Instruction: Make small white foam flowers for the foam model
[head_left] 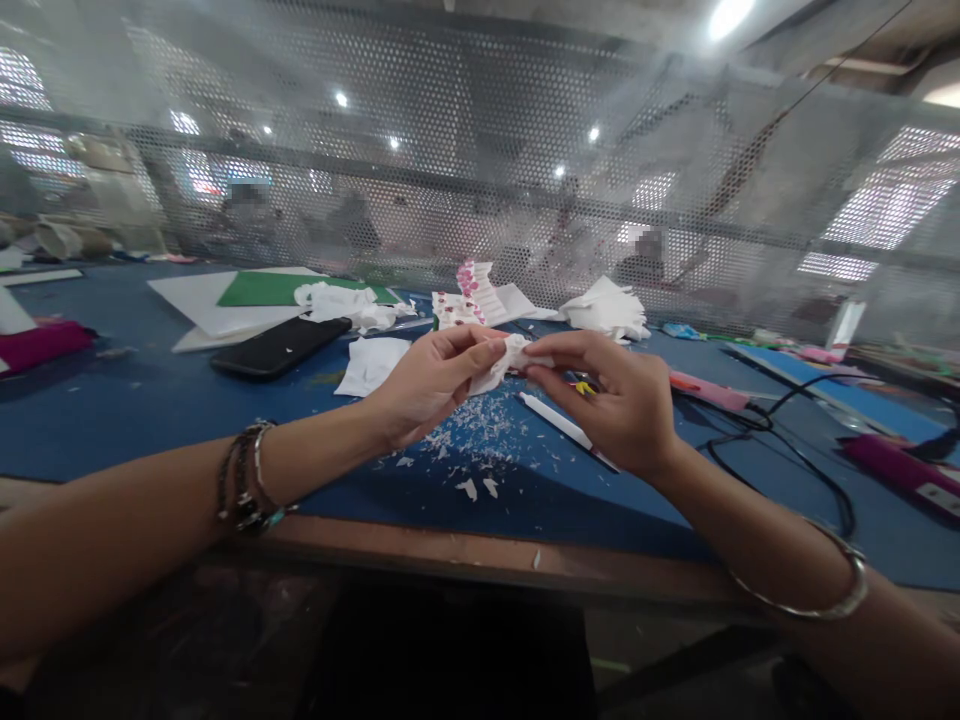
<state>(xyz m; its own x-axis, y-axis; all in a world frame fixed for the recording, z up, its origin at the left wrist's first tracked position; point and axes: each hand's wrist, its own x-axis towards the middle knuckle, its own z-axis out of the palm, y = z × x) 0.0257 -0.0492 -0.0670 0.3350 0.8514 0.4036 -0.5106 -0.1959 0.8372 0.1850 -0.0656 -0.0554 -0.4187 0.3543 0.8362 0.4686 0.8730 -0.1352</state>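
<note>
Between my hands is a crumpled piece of white paper [514, 352], held above the blue table. My left hand [442, 378] pinches it from one side with thumb and fingers. From the other side my right hand [611, 390] pinches it by its fingertips. Small white paper scraps [484, 440] lie scattered on the table below. A white pen-like stick [559, 420] lies beneath my right hand, and a folded white sheet [373, 365] rests just beyond my left wrist.
A black phone [277, 348] lies left, beside a green sheet [262, 289] and crumpled white paper [352, 303]. A stack of white pieces [606, 308] stands at the back. To the right are a pink corded tool [709, 390] and its black cable [814, 480]. Perforated metal mesh [480, 150] rises behind.
</note>
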